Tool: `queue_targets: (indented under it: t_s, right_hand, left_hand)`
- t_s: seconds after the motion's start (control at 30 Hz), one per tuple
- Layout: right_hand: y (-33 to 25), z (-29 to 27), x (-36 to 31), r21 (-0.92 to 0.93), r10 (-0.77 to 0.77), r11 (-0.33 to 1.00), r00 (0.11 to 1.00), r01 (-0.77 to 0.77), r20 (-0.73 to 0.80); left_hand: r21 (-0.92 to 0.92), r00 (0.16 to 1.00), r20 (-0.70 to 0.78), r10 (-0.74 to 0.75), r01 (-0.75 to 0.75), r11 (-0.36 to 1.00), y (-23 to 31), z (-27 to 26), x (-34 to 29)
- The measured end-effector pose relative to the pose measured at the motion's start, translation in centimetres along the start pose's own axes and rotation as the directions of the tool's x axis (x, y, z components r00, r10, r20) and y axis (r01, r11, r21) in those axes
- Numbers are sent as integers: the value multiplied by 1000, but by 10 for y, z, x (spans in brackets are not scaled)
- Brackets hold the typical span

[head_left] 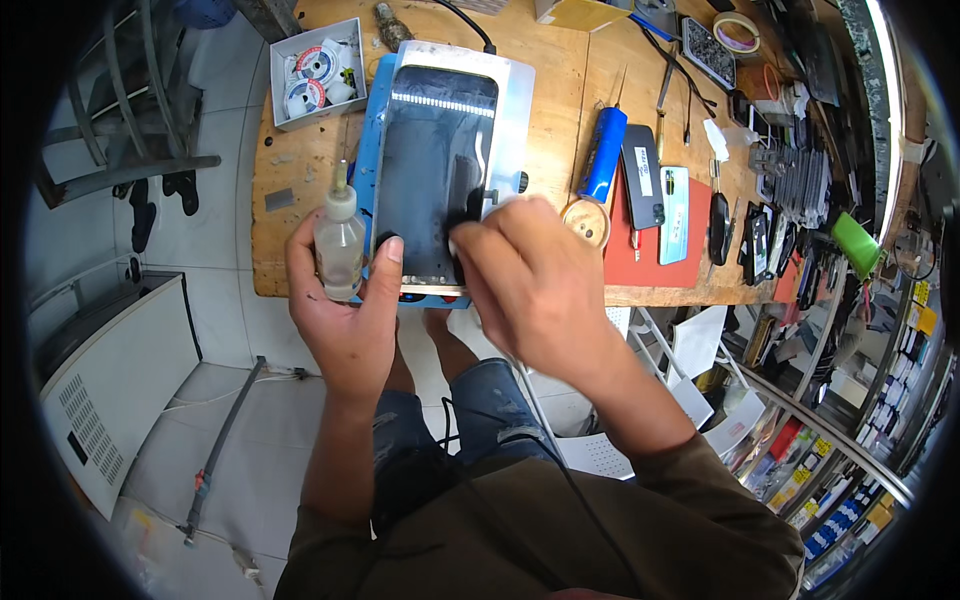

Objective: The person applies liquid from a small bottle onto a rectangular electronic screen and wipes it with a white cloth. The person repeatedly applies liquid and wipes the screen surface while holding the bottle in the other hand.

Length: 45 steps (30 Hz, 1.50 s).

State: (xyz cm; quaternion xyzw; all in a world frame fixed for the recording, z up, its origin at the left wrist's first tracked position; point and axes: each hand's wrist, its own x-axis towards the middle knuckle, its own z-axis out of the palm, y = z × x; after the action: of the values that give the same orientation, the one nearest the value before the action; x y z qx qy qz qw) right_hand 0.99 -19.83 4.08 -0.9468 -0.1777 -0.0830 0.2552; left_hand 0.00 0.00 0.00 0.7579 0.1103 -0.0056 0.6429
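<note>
A dark phone screen [430,165] lies on a white and blue flat-topped device [513,120] near the table's front edge. In my left hand [348,345] a small clear squeeze bottle [341,250] with a needle tip stands upright, held between fingers and palm. The left thumb rests by the screen's lower left corner. My right hand [540,290] is closed, its bent fingers pressed at the screen's lower right edge. Whatever those fingers pinch is hidden behind them.
Left of the device sits a white box [318,75] with round spools. To the right are a blue tube with a needle [603,155], a round tin [586,224], and two phones on a red mat [650,280]. Tools and parts crowd the far right.
</note>
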Motion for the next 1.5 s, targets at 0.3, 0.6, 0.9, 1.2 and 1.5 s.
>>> queue_targets:
  t_s: [0.3,0.6,0.9,1.2,1.5]
  right_hand:
    - [-26,20,-5,119,6,993,993,8,-116]
    - [-19,17,3,12,11,1000,996,-10,-93]
    - [-9,14,17,-60,-3,998,991,-5,-131]
    - [5,16,27,-86,-1,996,987,-13,-160]
    - [27,15,36,-69,-27,998,969,11,-244]
  left_hand:
    - [104,996,-35,88,-84,991,11,-24,16]
    - [56,996,-43,73,-71,996,10,-17,14]
    - [48,998,-37,48,-46,998,9,-14,12]
    - [6,998,-32,46,-45,999,6,-8,9]
    - [15,999,-31,21,-21,1000,8,-4,7]
